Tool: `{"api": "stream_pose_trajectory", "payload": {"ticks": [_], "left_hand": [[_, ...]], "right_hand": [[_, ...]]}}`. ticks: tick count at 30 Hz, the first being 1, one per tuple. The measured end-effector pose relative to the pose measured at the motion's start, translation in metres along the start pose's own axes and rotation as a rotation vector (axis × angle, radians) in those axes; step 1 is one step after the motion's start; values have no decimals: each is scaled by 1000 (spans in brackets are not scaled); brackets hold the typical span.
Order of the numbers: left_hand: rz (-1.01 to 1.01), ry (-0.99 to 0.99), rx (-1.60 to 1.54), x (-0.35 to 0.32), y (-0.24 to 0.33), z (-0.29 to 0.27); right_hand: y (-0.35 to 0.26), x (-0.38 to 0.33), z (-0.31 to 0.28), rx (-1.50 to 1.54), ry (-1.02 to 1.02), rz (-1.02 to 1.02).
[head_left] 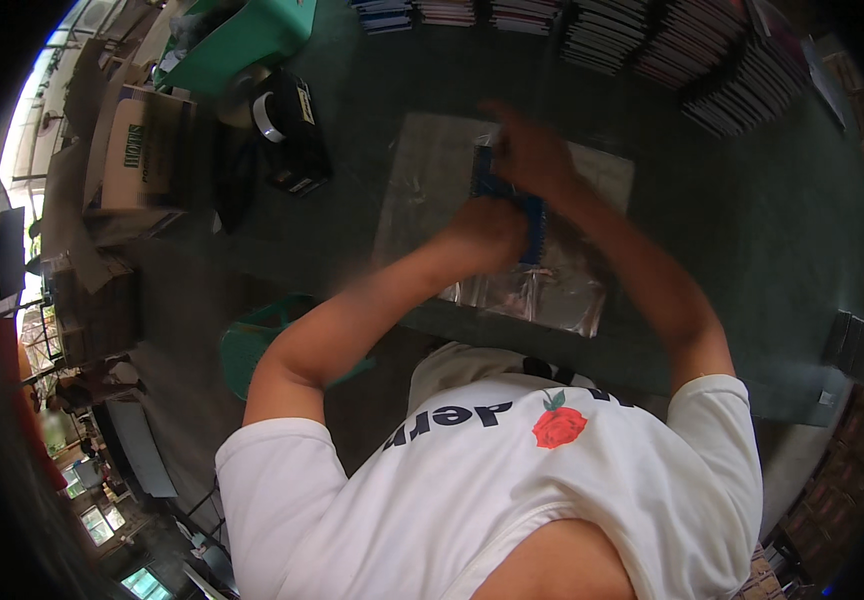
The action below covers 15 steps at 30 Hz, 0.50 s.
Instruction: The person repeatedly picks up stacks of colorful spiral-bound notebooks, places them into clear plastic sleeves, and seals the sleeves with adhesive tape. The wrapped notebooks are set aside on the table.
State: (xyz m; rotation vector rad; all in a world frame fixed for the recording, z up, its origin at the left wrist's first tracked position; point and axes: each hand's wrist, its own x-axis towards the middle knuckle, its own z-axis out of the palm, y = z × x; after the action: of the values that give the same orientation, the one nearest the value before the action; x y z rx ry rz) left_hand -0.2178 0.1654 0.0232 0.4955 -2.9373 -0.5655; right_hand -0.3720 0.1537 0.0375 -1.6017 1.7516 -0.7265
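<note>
Dark green table [732,250] (book stacks [692,50] along edge), cluttered workshop.

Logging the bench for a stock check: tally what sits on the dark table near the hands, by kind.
Blue flat item under the left hand and right hand: 1
Clear plastic sheets: 1 pile
Tape roll: 1
Green bin: 1
Total: 4

A blue book [533,226] is lying on a stack of clear plastic sheets [542,290] on the dark green table, slightly right of centre. Only its blue edge is showing, running near to far between the 2 hands. The glossy, crinkled sheets are spreading flat, their near edge reaching the table's near rim.
</note>
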Motion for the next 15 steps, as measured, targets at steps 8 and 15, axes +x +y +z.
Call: {"api": "stream_pose_trajectory", "payload": {"ticks": [8,15], "left_hand": [[-254,-139,-99,-1,13,-16],[-457,787,-128,-83,-97,-59]], "right_hand": [[2,-79,-8,-537,-80,-418],[21,-93,2,-286,4,-345]]}}
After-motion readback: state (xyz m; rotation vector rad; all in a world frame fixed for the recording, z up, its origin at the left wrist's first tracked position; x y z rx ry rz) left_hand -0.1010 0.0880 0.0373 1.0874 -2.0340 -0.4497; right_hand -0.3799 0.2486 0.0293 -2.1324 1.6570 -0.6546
